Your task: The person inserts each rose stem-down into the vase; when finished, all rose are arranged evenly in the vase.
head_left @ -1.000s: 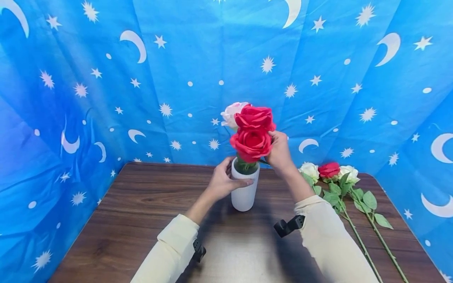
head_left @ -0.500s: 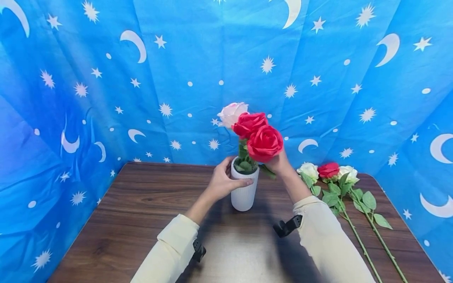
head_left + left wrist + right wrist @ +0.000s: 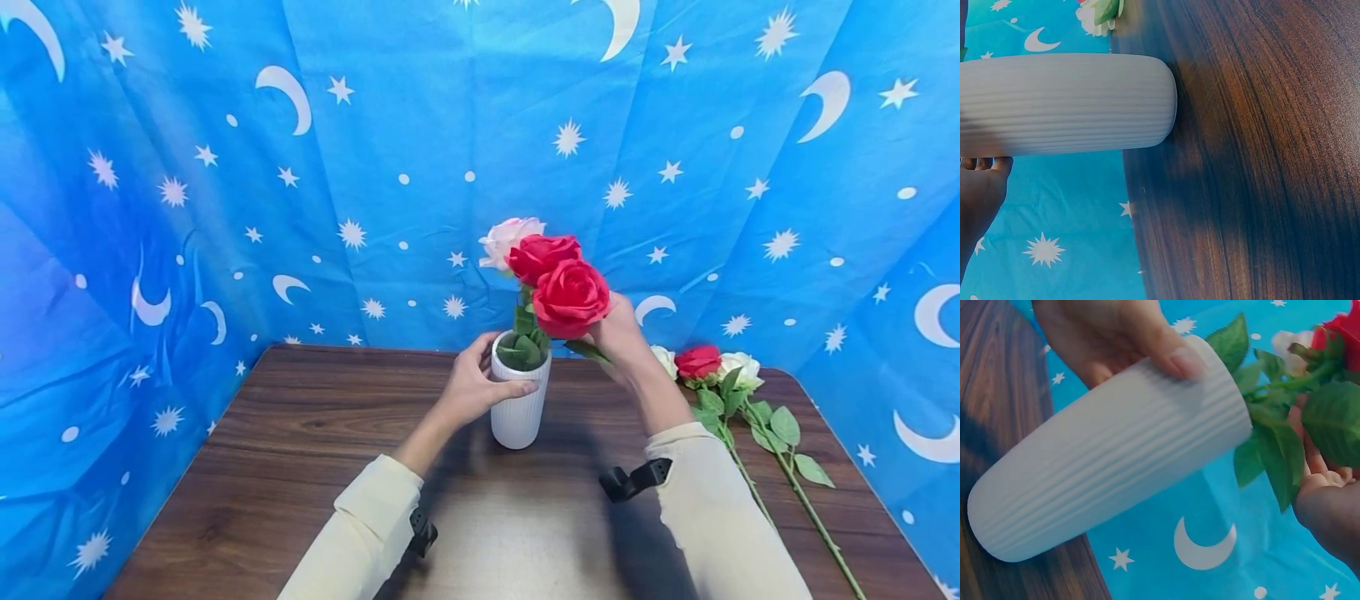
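Observation:
A white ribbed vase (image 3: pixel 517 417) stands upright on the table, and my left hand (image 3: pixel 472 383) grips it near the rim with the thumb across its front. In the left wrist view the vase (image 3: pixel 1079 106) fills the left side. Two red roses, the front one (image 3: pixel 572 298) leaning right and the other (image 3: pixel 543 257) behind it, rise from the vase with a pale pink rose (image 3: pixel 510 242). My right hand (image 3: pixel 626 337) is just right of the front red rose. In the right wrist view leaves (image 3: pixel 1335 425) cover some fingers, so I cannot tell whether they pinch the stem.
On the right of the dark wood table (image 3: pixel 300 458) lie another red rose (image 3: pixel 699 362) and two cream roses, one (image 3: pixel 738 371) plainly seen and one (image 3: pixel 664 360) partly behind my right arm. Their stems run toward the front edge. A blue star-patterned cloth (image 3: pixel 420 125) hangs behind.
My right hand has shifted right, and the front red rose has swung right from over the vase. The other blooms sway slightly. My left hand and the vase stay put.

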